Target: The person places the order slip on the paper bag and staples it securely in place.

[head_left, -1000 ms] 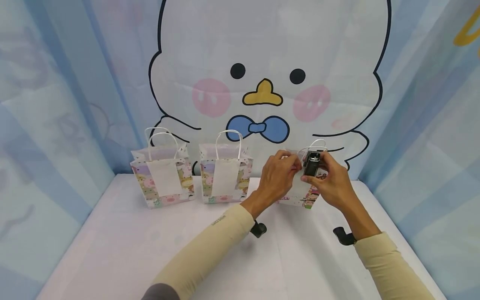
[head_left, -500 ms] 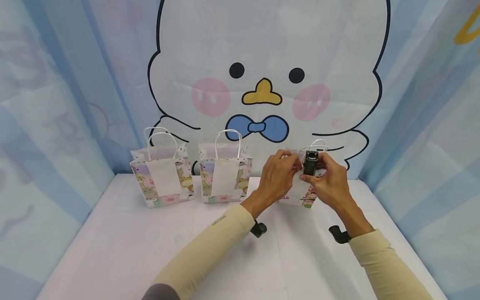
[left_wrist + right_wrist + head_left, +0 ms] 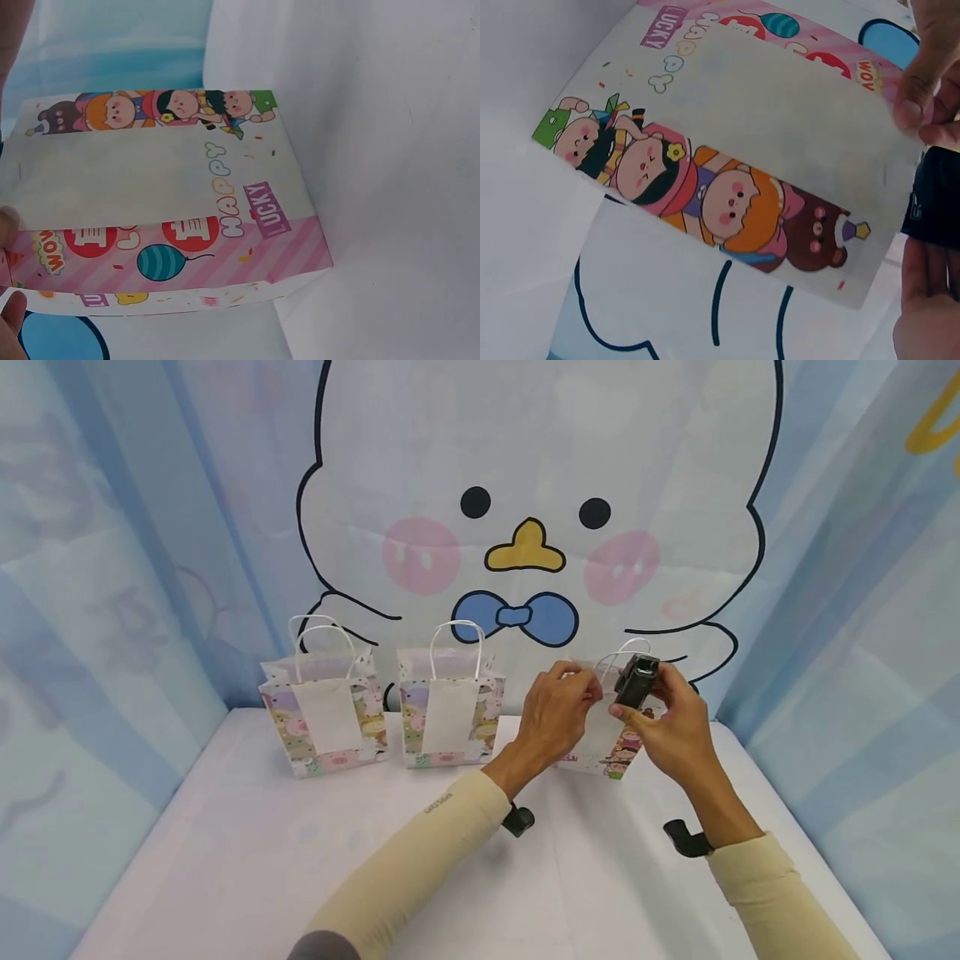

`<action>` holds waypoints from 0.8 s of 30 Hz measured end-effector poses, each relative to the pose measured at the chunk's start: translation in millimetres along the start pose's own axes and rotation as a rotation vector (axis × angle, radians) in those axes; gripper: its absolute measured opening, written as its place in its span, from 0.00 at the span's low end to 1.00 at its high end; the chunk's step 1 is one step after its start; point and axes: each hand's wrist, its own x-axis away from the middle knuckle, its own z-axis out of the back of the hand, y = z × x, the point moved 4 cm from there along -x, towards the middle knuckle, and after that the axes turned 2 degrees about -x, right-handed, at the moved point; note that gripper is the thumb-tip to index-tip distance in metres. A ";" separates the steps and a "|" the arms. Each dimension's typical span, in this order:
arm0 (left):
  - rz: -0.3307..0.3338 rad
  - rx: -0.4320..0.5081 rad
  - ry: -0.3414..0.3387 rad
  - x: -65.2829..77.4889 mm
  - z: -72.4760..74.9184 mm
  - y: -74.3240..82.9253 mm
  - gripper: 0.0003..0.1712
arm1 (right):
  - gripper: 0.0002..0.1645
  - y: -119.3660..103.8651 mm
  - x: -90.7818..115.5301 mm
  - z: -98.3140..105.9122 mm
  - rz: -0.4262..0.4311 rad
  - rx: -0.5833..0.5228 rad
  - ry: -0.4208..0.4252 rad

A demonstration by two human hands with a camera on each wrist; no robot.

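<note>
A small black stapler (image 3: pixel 637 682), shiny on its upper end, is gripped between the thumb and fingers of my right hand (image 3: pixel 678 727). It tilts at the top right corner of a paper gift bag (image 3: pixel 600 747) with cartoon figures, white handles and a white card (image 3: pixel 780 120) on its front. My left hand (image 3: pixel 553 714) pinches the bag's top edge at the left with curled fingers. In the right wrist view the stapler is beside the card's top edge, partly cut off by the frame. Whether its jaws touch the paper is hidden.
Two similar gift bags, one at far left (image 3: pixel 326 714) and one left of centre (image 3: pixel 452 710), stand upright on the white tabletop (image 3: pixel 360 860). Behind them hangs a backdrop (image 3: pixel 525 443) with a cartoon chick; blue curtains (image 3: pixel 97 652) flank both sides.
My right hand has shifted slightly left, then back to the right and a little up, with the stapler now tilted rightward. The left hand still holds the bag's edge.
</note>
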 end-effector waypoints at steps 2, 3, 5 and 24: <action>0.003 0.009 0.004 0.4 0.5 0.0 0.02 | 0.40 -1.1 3.6 6.1 -0.004 -0.014 0.026; 0.004 0.009 0.005 0.6 0.7 0.0 0.02 | 0.40 -1.3 5.7 9.6 -0.004 -0.006 0.036; 0.008 0.017 0.001 0.9 0.9 0.1 0.02 | 0.43 -0.4 11.5 16.4 -0.012 0.029 0.052; 0.011 0.006 -0.032 1.4 1.4 0.7 0.02 | 0.59 54.6 86.8 50.1 -0.021 0.291 0.037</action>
